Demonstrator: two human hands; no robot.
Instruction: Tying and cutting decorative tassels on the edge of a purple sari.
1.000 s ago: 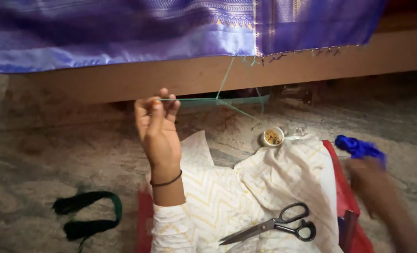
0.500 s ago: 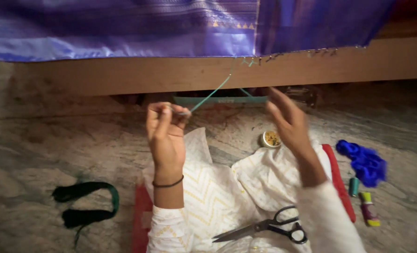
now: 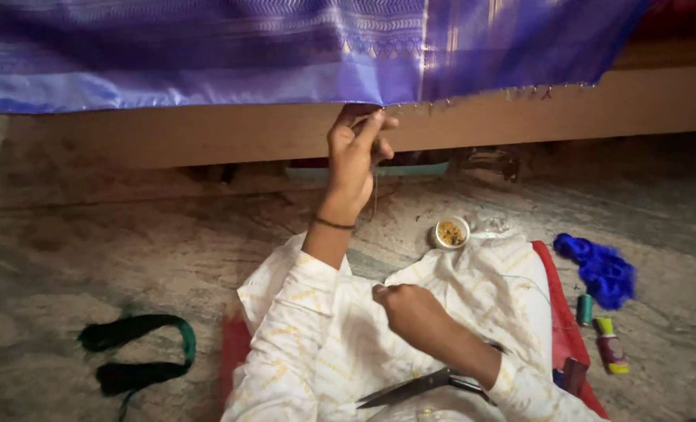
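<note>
Head view, looking down at the floor in front of a wooden bed frame (image 3: 207, 133). Purple cloth (image 3: 207, 55) hangs over the frame, its lower edge carrying a woven border and small tassels toward the right. Left hand (image 3: 356, 152) is raised to that lower edge, fingers bunched together and pinching at the hem; a thin thread (image 3: 374, 195) hangs down from the pinch beside the wrist, hard to make out. A dark bracelet (image 3: 332, 223) sits on the left wrist. Right hand (image 3: 406, 309) is low, resting on the white patterned cloth (image 3: 473, 289) over the lap, fingers curled in a loose fist; cannot tell if it holds anything. Both sleeves are the same white patterned fabric. Scissors (image 3: 418, 387) lie on the white cloth just below the right forearm, blades pointing left, handles partly hidden by the sleeve. A small round cup (image 3: 450, 232) with yellowish bits inside stands on the floor at the top edge of the white cloth. A red cloth (image 3: 555, 312) shows under the white one on the right side. Right of it, on the stone floor (image 3: 90, 250): a bundle of blue yarn (image 3: 602, 270), a green thread spool (image 3: 584, 309), a yellow and red tube (image 3: 610, 348). Far left, well apart, a dark green loop of yarn (image 3: 141, 355).
</note>
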